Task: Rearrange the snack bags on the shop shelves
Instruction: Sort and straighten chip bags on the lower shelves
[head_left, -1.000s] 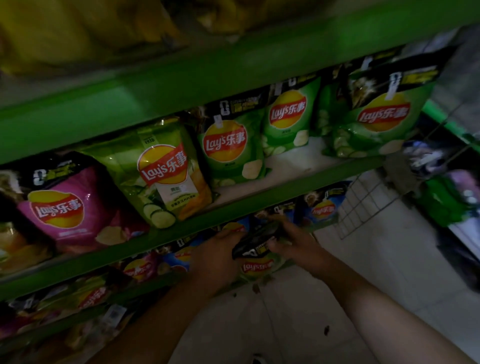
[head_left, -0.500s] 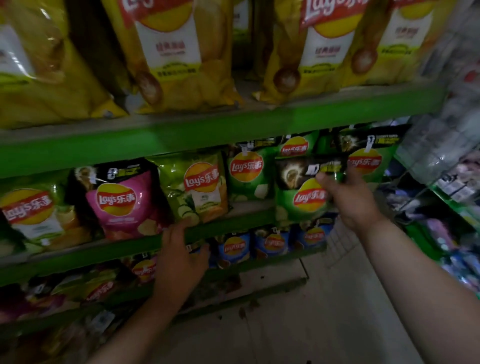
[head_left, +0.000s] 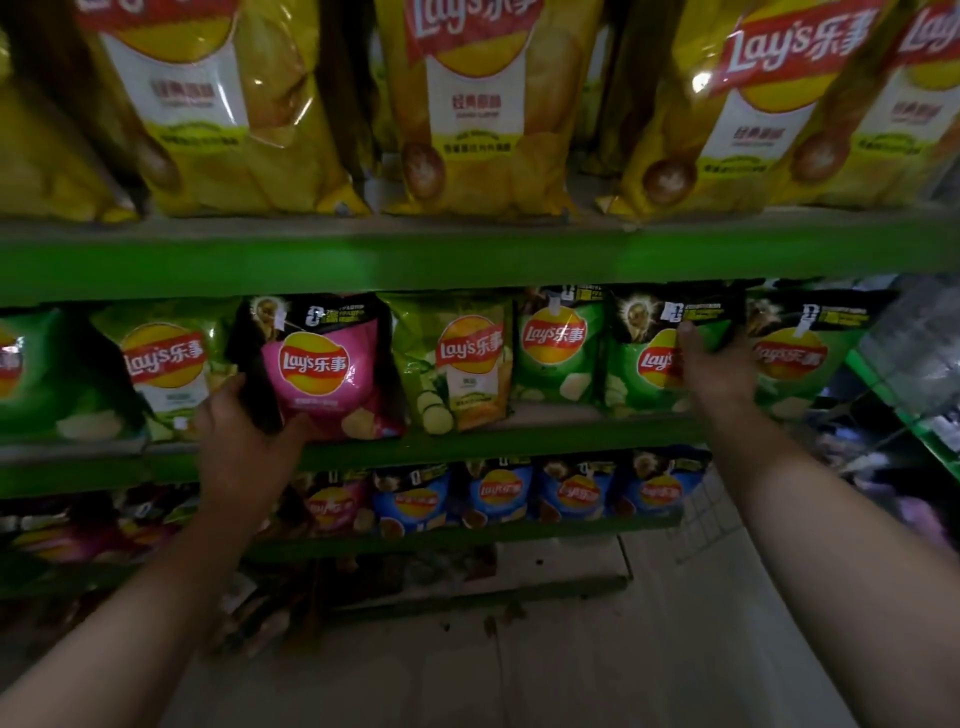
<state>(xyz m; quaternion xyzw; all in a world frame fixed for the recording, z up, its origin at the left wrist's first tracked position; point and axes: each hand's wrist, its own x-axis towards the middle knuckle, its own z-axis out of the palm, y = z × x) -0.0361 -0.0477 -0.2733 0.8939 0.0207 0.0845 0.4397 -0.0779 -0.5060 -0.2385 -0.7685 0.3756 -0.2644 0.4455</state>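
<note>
- left hand (head_left: 244, 441): fingers curled round the dark lower-left edge of the pink bag (head_left: 327, 374), thumb under its bottom corner.
- pink bag: glossy crinkled foil, black top band, standing on the middle shelf (head_left: 519, 441), third from the left in the row.
- right hand (head_left: 719, 371): thumb on the front, fingers behind, pinching the green bag (head_left: 641, 364) by its right side.
- green bag: shiny foil pillow, black top band, bottom edge at shelf level, between two similar green bags.
- middle row count: seven bags in view, made up of one pink, two lime cucumber bags (head_left: 457, 358) and four darker green.
- top shelf (head_left: 467, 260): five large yellow bags (head_left: 467, 130), glossy with white label panels, the leftmost cropped.
- lower shelf: four small blue bags (head_left: 498, 491) and one small pink; further left too dark to count.
- shelves: flat green painted lips.
- floor (head_left: 571, 675): pale, speckled with dirt.
</note>
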